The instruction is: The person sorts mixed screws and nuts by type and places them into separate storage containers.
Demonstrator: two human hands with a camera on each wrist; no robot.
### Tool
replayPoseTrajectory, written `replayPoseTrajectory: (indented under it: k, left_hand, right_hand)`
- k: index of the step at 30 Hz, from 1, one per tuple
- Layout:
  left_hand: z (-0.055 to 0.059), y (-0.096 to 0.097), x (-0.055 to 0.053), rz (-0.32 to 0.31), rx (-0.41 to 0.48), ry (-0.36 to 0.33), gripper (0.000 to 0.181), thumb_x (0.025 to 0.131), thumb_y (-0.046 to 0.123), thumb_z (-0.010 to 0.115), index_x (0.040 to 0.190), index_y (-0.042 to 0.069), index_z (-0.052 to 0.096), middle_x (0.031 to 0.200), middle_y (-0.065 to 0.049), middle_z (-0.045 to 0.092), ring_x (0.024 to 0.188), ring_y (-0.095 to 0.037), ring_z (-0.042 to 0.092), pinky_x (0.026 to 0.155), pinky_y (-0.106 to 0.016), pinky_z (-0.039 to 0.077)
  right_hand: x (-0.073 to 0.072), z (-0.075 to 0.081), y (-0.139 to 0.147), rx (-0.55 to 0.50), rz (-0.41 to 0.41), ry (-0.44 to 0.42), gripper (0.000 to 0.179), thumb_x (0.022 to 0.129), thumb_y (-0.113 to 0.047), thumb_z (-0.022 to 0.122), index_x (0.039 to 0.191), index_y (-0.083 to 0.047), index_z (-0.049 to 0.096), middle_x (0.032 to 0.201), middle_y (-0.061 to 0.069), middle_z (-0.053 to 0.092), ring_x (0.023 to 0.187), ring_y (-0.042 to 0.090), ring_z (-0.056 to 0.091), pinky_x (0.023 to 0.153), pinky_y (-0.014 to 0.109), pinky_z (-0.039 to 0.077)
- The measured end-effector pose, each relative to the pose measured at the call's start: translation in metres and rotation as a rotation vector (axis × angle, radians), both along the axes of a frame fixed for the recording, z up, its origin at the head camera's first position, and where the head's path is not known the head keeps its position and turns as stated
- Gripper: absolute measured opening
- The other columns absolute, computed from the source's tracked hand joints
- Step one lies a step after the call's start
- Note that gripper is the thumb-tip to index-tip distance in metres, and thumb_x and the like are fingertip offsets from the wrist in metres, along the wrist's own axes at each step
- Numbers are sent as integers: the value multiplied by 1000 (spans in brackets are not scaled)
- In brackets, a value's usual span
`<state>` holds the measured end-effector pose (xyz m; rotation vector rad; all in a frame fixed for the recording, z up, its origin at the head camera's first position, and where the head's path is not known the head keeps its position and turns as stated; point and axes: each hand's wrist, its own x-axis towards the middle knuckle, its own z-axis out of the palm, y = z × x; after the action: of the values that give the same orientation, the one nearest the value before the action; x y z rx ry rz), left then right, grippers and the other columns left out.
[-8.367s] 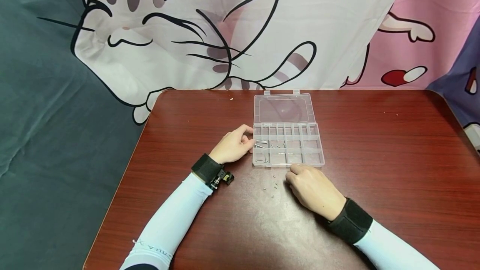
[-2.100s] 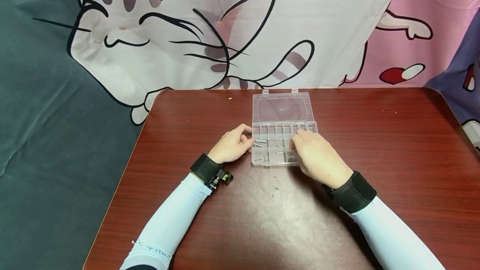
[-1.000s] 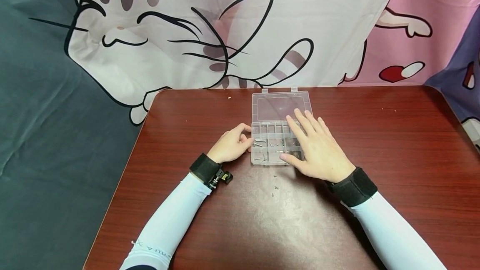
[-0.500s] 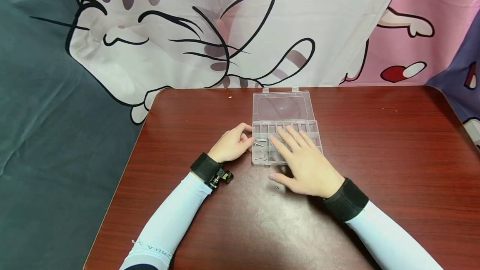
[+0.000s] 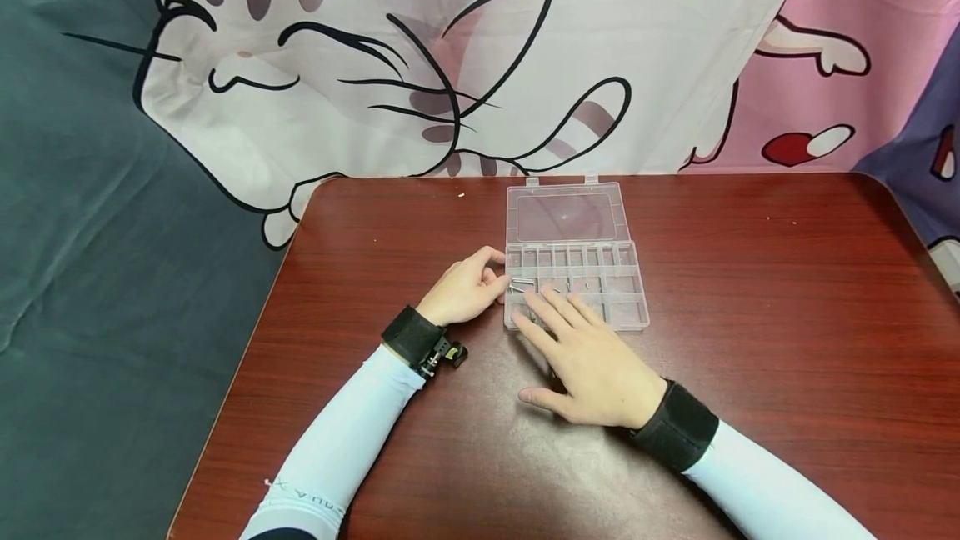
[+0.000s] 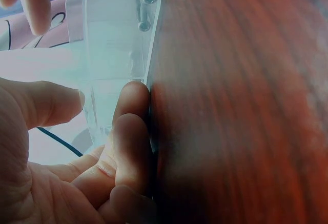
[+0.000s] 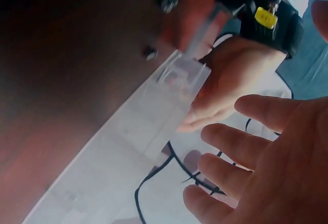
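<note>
A clear plastic compartment box [image 5: 627,311] lies on the table, its lid [image 5: 567,215] folded back. Small metal screws [image 6: 144,25] show through its left wall; more lie in other compartments. My left hand [image 5: 461,290] holds the box's left side, thumb and curled fingers against the wall. Over the near edge of the box spreads my right hand [image 5: 592,365], fingers straight and apart, nothing visible in its grasp. Its fingers cover part of the front compartments. In the right wrist view, small screws [image 7: 167,2] lie on the table in front of the box.
The brown wooden table [image 5: 780,340] stands against a cloth backdrop [image 5: 675,48] with cartoon cats. Tiny pale specks [image 5: 461,195] dot the far part of the tabletop. A small camera [image 5: 453,353] sits on the left wristband.
The right hand reached into the box's right compartments, then spread its fingers and drew back toward the near left. Fewer screws lay on the table later. The left hand stayed put.
</note>
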<state>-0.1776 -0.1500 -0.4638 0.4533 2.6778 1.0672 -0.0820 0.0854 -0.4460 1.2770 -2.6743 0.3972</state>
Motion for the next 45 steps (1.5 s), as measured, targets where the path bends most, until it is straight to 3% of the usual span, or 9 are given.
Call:
replayPoseTrajectory:
  k: [12,18,23,26,32,45]
  left_hand:
    - [-1,0,0,-2,-12,7,41,97,38,53,131,15,54,74,9,67,64,-11,59,65,-32,44]
    - [0,1,0,-2,-14,3,42,97,38,53,131,16,55,75,9,67,65,-12,59,65,-32,43]
    - [-1,0,-1,0,-15,-1,41,97,37,53,132,16,54,75,9,67,65,-12,58,65,-32,43]
    - [-2,0,-1,1,-16,-1,40,97,37,53,132,16,54,75,9,67,65,-12,59,65,-32,43]
    - [-3,0,-1,-3,-16,2,41,97,38,53,132,16,54,75,10,67,65,-11,59,66,-32,44]
    - [-1,0,-1,-2,-10,3,41,97,38,52,132,16,54,75,9,68,64,-12,58,65,-32,43]
  right_hand:
    - [19,-10,-12,-14,114,10,83,86,-66,57,144,-7,54,152,17,43,142,37,35,113,54,24]
    - [20,-10,-15,-45,148,37,66,79,-58,69,122,-8,64,125,12,56,125,33,48,107,49,33]
    - [22,-11,-15,1,126,83,42,75,-50,73,95,-16,59,95,1,47,92,22,47,86,41,38]
    - [22,-11,-15,22,109,104,30,76,-40,73,87,-17,56,90,0,44,86,21,46,77,39,38]
    - [23,-13,-15,58,83,144,14,77,-24,67,81,-17,55,80,-2,45,79,20,48,71,37,38]
    - [24,-16,-14,66,68,155,11,75,-15,67,77,-14,56,71,-2,49,65,18,49,62,35,42]
